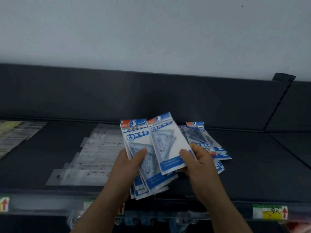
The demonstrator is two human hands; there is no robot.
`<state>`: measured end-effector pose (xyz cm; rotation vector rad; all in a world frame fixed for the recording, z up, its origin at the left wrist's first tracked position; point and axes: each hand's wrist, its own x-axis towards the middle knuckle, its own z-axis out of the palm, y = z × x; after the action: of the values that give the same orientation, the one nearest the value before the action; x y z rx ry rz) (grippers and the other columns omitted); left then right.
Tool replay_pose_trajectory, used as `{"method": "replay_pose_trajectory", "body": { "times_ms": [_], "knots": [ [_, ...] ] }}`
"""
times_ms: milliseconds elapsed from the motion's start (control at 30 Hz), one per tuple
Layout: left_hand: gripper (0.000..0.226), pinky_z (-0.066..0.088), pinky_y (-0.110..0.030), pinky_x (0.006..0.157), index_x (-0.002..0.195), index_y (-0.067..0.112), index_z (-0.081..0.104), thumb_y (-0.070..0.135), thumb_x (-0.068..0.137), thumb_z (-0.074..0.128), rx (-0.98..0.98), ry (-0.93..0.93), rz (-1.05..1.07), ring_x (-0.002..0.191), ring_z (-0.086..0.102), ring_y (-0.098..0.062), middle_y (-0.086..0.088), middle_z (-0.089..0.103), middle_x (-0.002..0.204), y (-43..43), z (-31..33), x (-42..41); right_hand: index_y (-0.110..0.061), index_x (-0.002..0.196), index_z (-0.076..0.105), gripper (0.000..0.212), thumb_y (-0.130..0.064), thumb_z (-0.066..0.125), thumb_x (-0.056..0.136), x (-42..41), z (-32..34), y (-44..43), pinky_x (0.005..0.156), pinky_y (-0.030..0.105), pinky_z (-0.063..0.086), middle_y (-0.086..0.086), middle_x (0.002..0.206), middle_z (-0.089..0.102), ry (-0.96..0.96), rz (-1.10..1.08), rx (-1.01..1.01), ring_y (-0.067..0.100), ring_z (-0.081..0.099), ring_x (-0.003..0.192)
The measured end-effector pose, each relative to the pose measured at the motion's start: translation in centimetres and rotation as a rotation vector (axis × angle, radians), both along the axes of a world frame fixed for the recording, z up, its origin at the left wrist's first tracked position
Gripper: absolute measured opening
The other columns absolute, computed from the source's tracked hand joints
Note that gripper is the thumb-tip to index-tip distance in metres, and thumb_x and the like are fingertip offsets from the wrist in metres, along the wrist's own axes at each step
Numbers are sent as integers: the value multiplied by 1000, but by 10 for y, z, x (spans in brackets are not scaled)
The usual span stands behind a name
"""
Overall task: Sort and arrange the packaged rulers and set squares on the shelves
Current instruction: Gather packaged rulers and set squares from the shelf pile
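Observation:
My left hand (127, 163) grips a fanned stack of blue-and-white set square packs (137, 140) above the dark shelf (252, 165), thumb across the top pack. My right hand (198, 165) pinches a single set square pack (168, 143) by its lower right corner, tilted and overlapping the stack. More set square packs (203, 140) lie in a loose pile on the shelf behind my right hand. Clear packaged rulers (94, 157) lie in an overlapping row on the shelf to the left.
Further packaged rulers with yellowish labels (11, 137) lie at the far left of the shelf. Price labels (269, 211) sit along the shelf's front edge. Hanging packs (151, 221) show below. A slotted upright (279, 101) bounds the shelf at right.

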<state>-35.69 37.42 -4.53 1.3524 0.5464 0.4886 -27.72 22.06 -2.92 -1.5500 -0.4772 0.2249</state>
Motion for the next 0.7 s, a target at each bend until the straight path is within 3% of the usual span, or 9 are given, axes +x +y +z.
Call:
{"method": "replay_pose_trajectory", "body": {
  "times_ms": [67,167,267,367,467,533,600,700],
  "knots": [
    [27,59,-39,74,111,18,65,29,87,66,-75,-48,-35,87,73,-23,-4,75,99,-8,3,3,4,81,54,20,-12,56,92,-1,-7,2,57,35,43,19,70,57,-118,-19,-125,17,50,61],
    [33,60,-33,62,113,12,64,20,82,71,-61,-55,-32,83,74,-23,-6,75,99,-13,3,9,6,81,52,31,-21,63,88,4,-13,-4,57,32,39,19,68,48,-170,69,-302,16,42,58],
    [24,60,-35,61,109,13,64,13,85,69,-83,-32,-37,80,74,-25,-7,75,95,-13,1,16,-7,83,60,32,-36,72,81,17,-9,-19,63,34,50,8,74,64,-109,109,-427,24,58,64],
    [21,59,-44,72,110,10,63,10,88,65,-102,-17,-14,83,72,-31,-11,74,97,-12,0,24,-18,99,63,34,-46,69,81,51,-6,-32,73,32,54,1,98,67,-147,-212,-485,17,64,84],
    [10,58,-43,66,98,11,61,7,91,55,-154,-10,10,77,70,-31,-12,73,87,-15,0,30,-12,118,55,57,-56,61,83,93,-7,-36,85,38,49,8,117,58,-253,-396,-798,27,56,107],
    [10,57,-43,63,95,11,60,7,91,51,-212,-19,-1,73,69,-32,-10,72,78,-19,3,33,-13,110,53,61,-64,61,77,112,-6,-33,78,36,49,7,110,59,-203,-356,-963,28,56,103],
    [11,57,-46,66,100,9,60,11,91,54,-223,-48,-30,76,70,-35,-13,73,82,-22,6,37,-17,92,52,47,-57,69,74,123,-6,-27,66,33,48,1,93,62,-112,-304,-995,23,61,88],
    [20,59,-40,60,108,12,63,16,89,65,-166,-82,-44,78,73,-31,-11,76,90,-25,12,43,-10,75,57,27,-30,75,75,138,-10,-30,60,35,52,6,73,67,-21,-295,-778,23,65,67]
  ]
}}
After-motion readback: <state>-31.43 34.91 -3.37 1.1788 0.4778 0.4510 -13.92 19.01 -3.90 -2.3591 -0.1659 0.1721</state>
